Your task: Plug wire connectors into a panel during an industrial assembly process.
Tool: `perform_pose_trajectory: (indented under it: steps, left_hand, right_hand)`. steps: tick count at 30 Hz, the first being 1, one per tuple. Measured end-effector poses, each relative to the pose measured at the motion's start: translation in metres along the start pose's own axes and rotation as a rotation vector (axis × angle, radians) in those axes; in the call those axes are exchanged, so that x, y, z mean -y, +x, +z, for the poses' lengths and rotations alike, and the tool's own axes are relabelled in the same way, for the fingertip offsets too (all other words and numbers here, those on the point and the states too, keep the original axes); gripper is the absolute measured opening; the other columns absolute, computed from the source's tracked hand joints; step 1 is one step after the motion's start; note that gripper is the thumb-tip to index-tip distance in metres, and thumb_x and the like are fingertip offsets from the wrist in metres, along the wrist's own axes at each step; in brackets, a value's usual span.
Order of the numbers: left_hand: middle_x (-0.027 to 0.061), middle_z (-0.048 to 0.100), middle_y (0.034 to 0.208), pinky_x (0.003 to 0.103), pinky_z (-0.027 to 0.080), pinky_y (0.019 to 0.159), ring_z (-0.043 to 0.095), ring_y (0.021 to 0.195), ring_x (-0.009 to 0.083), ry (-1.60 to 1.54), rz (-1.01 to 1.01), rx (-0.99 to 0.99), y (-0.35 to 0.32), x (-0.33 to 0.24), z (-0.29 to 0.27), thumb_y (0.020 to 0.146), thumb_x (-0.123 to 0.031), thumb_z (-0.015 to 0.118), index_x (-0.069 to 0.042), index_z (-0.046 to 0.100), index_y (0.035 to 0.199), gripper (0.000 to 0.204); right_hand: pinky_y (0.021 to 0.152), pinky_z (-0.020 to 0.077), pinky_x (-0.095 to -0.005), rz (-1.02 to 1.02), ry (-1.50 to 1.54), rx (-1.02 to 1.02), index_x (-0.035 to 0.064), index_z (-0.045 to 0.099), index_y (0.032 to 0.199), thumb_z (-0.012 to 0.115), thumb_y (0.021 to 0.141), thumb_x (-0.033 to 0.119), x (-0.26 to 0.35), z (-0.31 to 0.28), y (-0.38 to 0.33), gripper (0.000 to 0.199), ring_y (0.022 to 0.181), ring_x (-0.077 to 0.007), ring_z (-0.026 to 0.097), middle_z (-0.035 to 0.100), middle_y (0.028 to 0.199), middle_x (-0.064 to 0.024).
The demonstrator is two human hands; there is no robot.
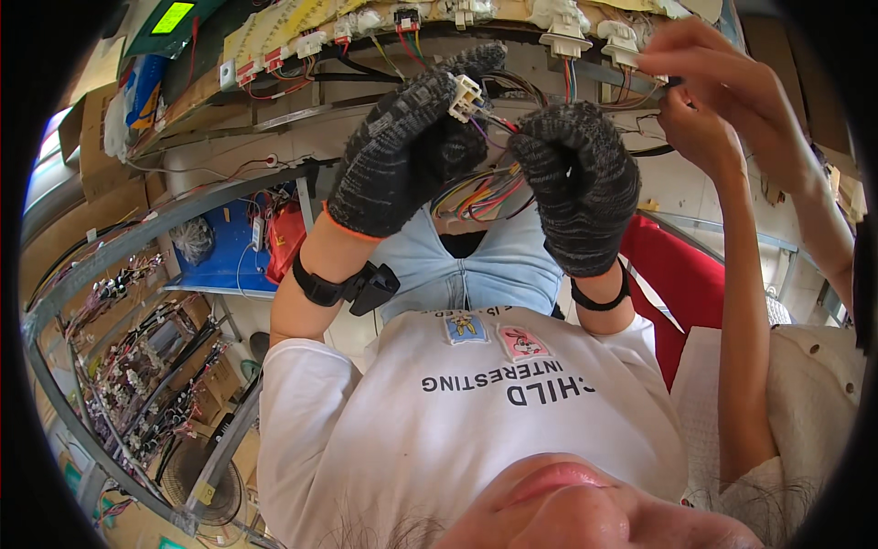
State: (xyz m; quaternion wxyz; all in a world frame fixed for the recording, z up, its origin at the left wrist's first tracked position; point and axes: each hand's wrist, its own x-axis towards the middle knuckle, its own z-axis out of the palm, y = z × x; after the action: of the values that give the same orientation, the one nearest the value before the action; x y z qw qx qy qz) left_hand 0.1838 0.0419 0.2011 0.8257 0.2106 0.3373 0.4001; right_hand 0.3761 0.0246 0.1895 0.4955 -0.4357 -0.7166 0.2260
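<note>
Both my hands wear dark grey knitted gloves. My left hand (pixel 402 151) is closed around a white plastic wire connector (pixel 465 98), holding it between thumb and fingers with its open face showing. To the right of it, my right hand (pixel 583 183) pinches the thin wires that run out of the connector, a red one among them. A bundle of coloured wires (pixel 485 194) hangs in a loop below and between the two hands. The fingertips of the right hand are partly hidden by the glove's bulk.
Along the bench edge ahead sit several white connectors (pixel 565 38) with wires hanging down. A co-worker's hands (pixel 709 110) work close by on the right. A metal rail (pixel 174 215), a blue tray (pixel 215 252) and a fan (pixel 203 480) stand at the left.
</note>
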Motion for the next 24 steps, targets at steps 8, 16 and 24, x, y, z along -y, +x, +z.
perform_pose_trajectory:
  steps: [8, 16, 24]
  left_hand:
    - [0.0000, 0.057, 0.092, 0.020, 0.043, 0.065, 0.050, 0.074, 0.0053, 0.013, 0.043, -0.033, -0.001, 0.006, -0.008, 0.088, -0.018, 0.050, -0.004, 0.049, 0.121, 0.036]
    - [0.0029, 0.058, 0.101, 0.023, 0.044, 0.065, 0.052, 0.074, 0.0078, 0.087, 0.136, 0.053, 0.000, 0.006, -0.012, 0.088, -0.016, 0.050, -0.003, 0.049, 0.120, 0.035]
    - [0.0055, 0.058, 0.101, 0.026, 0.045, 0.065, 0.055, 0.076, 0.0123, 0.060, 0.128, 0.034, 0.000, 0.005, -0.011, 0.088, -0.013, 0.051, -0.004, 0.049, 0.120, 0.033]
  right_hand:
    - [0.077, 0.0416, -0.0319, -0.032, 0.122, 1.001, 0.0070, 0.057, 0.114, 0.040, 0.076, -0.013, -0.004, -0.051, 0.097, 0.045, 0.096, -0.0233, 0.050, 0.051, 0.104, -0.0126]
    - [0.085, 0.0419, -0.0290, -0.083, -0.001, 0.744, 0.0054, 0.063, 0.099, 0.061, 0.072, -0.001, -0.046, -0.084, 0.061, 0.028, 0.089, -0.0221, 0.057, 0.056, 0.100, -0.0113]
    - [0.081, 0.0440, -0.0315, -0.170, -0.208, -0.182, 0.0057, 0.061, 0.096, 0.064, 0.067, -0.005, -0.016, -0.015, -0.004, 0.031, 0.085, -0.0233, 0.058, 0.059, 0.093, -0.0108]
